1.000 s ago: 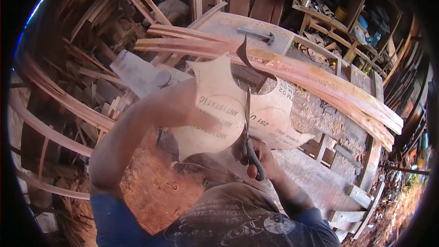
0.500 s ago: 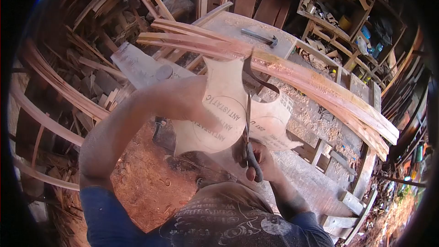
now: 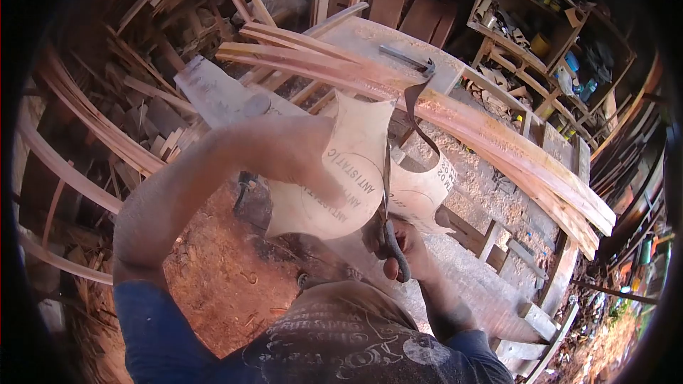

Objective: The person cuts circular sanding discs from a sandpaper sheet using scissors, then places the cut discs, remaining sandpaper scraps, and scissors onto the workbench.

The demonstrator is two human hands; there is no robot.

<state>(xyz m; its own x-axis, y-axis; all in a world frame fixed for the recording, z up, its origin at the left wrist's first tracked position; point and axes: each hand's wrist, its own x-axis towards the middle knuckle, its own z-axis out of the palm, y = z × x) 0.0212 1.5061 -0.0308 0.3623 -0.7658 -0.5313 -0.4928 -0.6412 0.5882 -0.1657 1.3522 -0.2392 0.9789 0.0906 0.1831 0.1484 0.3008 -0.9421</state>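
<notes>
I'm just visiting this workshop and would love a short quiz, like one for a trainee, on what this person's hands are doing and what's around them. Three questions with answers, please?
1. Multiple choice: What does the right hand hold?
A) A paintbrush
B) Scissors
C) A ruler

2. True or false: The left hand is at the pale printed sheet.

3. Fill in the blank: The word in capitals that reads most clearly on the pale printed sheet is ____.

Key: 1. B; 2. True; 3. ANTISTATIC
</notes>
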